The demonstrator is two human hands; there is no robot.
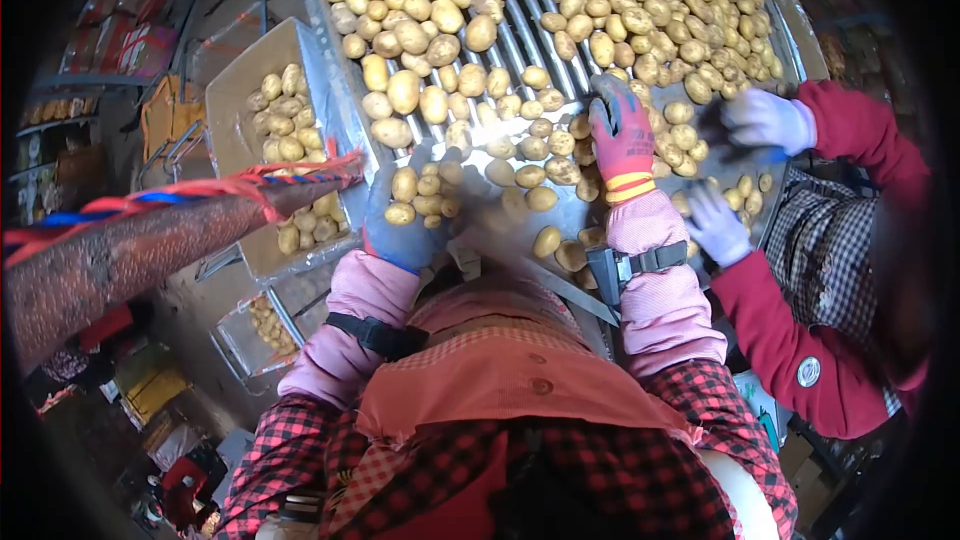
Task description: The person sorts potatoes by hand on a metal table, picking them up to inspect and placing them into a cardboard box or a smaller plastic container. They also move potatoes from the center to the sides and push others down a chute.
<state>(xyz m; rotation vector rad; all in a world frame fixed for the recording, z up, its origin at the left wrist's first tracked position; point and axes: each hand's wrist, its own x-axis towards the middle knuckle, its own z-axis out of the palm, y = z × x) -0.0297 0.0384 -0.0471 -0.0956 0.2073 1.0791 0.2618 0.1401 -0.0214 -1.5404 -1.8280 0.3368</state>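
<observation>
My left hand [390, 225], in a dark blue-grey glove, is at the front edge of a metal sorting table. Several small potatoes [428, 186] lie against its palm side, between its spread fingers, which are partly hidden. My right hand [622, 132] wears a red glove with dark fingertips and a yellow-striped cuff. It reaches palm down over the table, fingers stretched out beside loose potatoes [562, 170]; no potato shows in its grip. Potatoes [640, 0] heap up farther back, some on metal rollers [530, 35]. A blurred patch between my hands hides detail.
A co-worker's white-gloved hands [768, 122] work at the right side, close to my right arm. On the left stands a lined box [235, 100] of potatoes, with a smaller container [235, 335] below. A rope-wrapped pole [150, 225] juts in from the left.
</observation>
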